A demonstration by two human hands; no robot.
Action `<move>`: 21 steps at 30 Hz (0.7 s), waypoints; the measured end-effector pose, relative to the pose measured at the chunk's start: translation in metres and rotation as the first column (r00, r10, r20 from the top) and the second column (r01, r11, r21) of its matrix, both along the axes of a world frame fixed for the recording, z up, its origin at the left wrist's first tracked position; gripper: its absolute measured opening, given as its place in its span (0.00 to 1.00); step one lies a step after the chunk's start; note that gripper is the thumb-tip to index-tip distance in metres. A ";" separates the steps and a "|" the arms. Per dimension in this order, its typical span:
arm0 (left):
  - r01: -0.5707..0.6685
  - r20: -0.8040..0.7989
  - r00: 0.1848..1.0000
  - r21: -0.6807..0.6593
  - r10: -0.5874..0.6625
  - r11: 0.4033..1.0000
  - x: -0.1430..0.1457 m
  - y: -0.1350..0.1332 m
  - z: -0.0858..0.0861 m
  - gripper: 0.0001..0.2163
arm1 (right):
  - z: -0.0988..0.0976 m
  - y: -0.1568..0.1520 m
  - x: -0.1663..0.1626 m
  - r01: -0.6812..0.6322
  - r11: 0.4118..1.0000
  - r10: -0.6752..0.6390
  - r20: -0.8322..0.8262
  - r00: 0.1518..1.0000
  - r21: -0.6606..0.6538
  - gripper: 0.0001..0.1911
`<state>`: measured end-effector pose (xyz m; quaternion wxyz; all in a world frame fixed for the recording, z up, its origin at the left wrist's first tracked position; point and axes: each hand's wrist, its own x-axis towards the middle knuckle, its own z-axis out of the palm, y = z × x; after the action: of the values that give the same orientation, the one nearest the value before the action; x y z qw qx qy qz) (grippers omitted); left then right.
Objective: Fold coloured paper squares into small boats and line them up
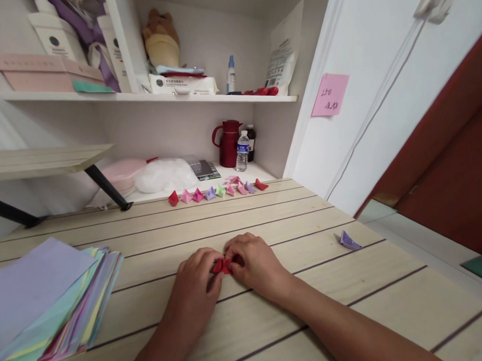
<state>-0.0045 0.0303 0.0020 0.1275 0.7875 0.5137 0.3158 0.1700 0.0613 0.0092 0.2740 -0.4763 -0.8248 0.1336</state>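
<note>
A small folded red paper piece (223,266) sits between my two hands at the middle of the wooden table (156,283). My left hand (198,285) pinches it from the left, thumb below and fingers above. My right hand (255,263) grips its right side with thumb and fingertips, covering part of it. Behind them, along the far table edge, stands a row of several folded paper boats, among them a red boat (173,198) at the left end and a green boat (220,191). A lone purple paper boat (349,241) lies to the right.
A fanned stack of coloured paper (40,299) covers the near left of the table. A small raised shelf (46,161) on black legs stands behind it. At the back are a red jug (229,144), a water bottle (242,153) and a white plastic bag (167,175).
</note>
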 end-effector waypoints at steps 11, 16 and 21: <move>-0.019 0.007 1.000 0.032 0.019 0.999 -0.002 0.003 -0.004 0.12 | 0.003 -0.001 0.003 -0.035 0.998 0.034 -0.019 0.999 -0.049 0.15; -0.052 0.000 0.999 0.069 0.052 0.996 -0.003 0.003 -0.008 0.12 | 0.005 -0.003 0.001 -0.017 0.998 0.017 -0.009 1.000 -0.067 0.11; -0.072 0.024 0.997 0.191 0.068 0.979 0.000 0.002 -0.009 0.13 | 0.005 -0.004 -0.001 0.015 0.999 -0.013 0.037 0.999 -0.045 0.10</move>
<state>-0.0045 0.0325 -0.0075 0.0442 0.7748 0.5073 0.3747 0.1691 0.0577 0.0147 0.2490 -0.4906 -0.8229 0.1417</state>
